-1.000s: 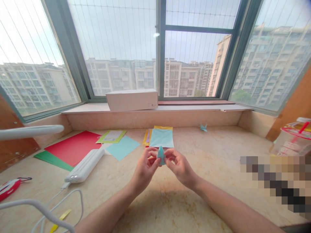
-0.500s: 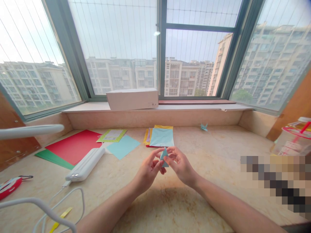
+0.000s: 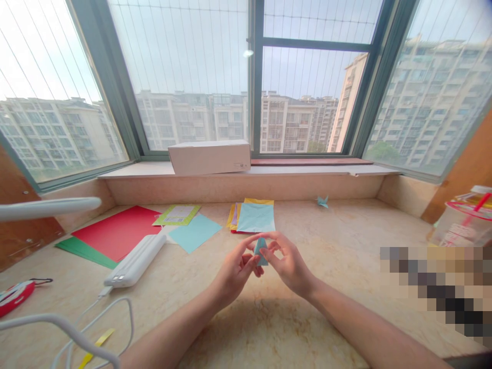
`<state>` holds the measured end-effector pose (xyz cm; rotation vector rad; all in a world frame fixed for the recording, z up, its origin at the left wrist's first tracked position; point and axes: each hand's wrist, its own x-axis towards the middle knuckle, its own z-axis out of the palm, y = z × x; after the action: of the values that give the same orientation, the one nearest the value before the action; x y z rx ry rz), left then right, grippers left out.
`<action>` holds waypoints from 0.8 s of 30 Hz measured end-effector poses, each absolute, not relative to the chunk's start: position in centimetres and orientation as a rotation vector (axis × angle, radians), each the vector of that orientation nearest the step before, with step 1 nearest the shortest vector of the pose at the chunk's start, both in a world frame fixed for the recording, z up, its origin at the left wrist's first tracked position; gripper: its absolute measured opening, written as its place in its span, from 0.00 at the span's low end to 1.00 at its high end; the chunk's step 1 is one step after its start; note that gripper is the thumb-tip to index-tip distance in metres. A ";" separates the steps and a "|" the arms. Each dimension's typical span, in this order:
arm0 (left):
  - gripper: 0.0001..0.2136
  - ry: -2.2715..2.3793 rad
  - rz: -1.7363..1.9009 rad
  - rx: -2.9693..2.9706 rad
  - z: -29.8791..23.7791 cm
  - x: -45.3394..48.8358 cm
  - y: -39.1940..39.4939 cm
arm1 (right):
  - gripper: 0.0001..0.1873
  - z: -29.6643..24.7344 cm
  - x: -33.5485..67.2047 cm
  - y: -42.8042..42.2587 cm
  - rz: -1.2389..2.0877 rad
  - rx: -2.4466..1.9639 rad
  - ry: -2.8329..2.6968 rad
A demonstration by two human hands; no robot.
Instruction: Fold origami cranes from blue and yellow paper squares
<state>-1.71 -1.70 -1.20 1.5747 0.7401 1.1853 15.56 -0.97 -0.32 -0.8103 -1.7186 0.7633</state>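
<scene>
A small folded piece of light blue paper (image 3: 261, 252) is held up between my two hands, above the marble counter. My left hand (image 3: 239, 269) pinches its left side with thumb and fingers. From the right, my right hand (image 3: 285, 264) presses its thumb on the paper's face. Both index fingertips meet at the top point of the fold. Fingers hide part of the paper. Just beyond my hands lies a stack of coloured paper (image 3: 257, 216), light blue on top. Farther back on the right sits a small blue folded paper figure (image 3: 322, 202).
To the left lie red paper (image 3: 119, 230), green paper (image 3: 86, 251), a light blue sheet (image 3: 195, 233), a green packet (image 3: 177, 214) and a white power bank (image 3: 134, 261) with a cable. A white box (image 3: 209, 158) rests on the sill. A plastic cup (image 3: 465, 220) stands right.
My right index finger has come over the top of the folded paper to meet the left one. The paper's upper tip is now covered by the fingertips.
</scene>
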 end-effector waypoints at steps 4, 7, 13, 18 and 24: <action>0.20 0.771 1.177 1.592 -1.2 -1.8 -1.7 | 0.15 -0.3 15.6 -0.8 0.760 -0.890 -1.698; 0.20 0.805 1.185 1.602 -1.2 -1.8 -1.6 | 0.18 -0.5 15.7 -0.5 0.733 -0.901 -1.740; 0.20 0.843 1.188 1.529 -1.1 -1.8 -1.5 | 0.19 -0.9 16.2 0.0 0.466 -0.812 -1.862; 0.21 0.831 1.150 1.483 -1.3 -1.9 -1.4 | 0.18 -1.1 16.4 0.0 0.307 -0.821 -1.916; 0.26 0.789 1.168 1.485 -1.4 -1.9 -1.5 | 0.05 -1.1 16.1 -0.1 0.274 -0.798 -1.914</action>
<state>-1.86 -1.48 -1.45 1.4848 0.7894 1.1678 16.11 -0.14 -1.05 -0.7983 -1.9143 0.2737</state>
